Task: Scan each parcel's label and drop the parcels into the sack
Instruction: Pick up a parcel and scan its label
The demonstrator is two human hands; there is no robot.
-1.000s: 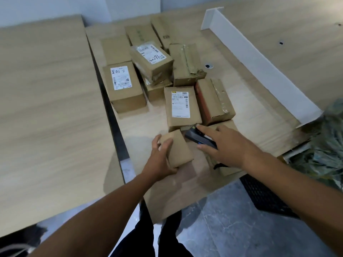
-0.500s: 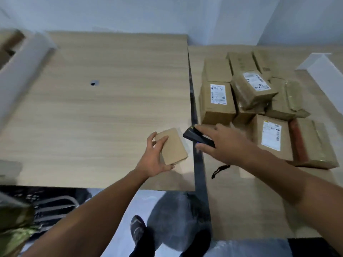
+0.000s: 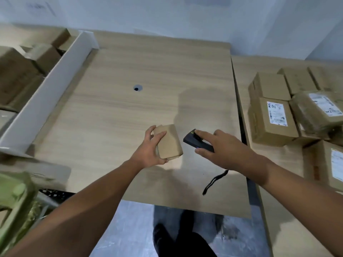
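My left hand [image 3: 148,151] grips a small plain cardboard parcel [image 3: 168,141] above the middle wooden table; no label shows on its upper face. My right hand [image 3: 222,147] holds a black handheld scanner [image 3: 194,140] just right of the parcel, its nose pointing toward it, a black wrist strap [image 3: 213,182] dangling below. A stack of brown parcels [image 3: 274,115], some with white labels, sits on the table at right. A green sack [image 3: 16,206] shows blurred at the lower left edge.
A white divider board [image 3: 46,95] runs diagonally at left, with more cardboard boxes [image 3: 20,71] behind it. The wooden table [image 3: 130,112] has a small cable hole [image 3: 137,88]. A dark gap separates it from the right table. Grey floor and my shoes lie below.
My view has swung left. The parcel and scanner have travelled from the parcel pile over to the middle table, and the sack has come into view at lower left.
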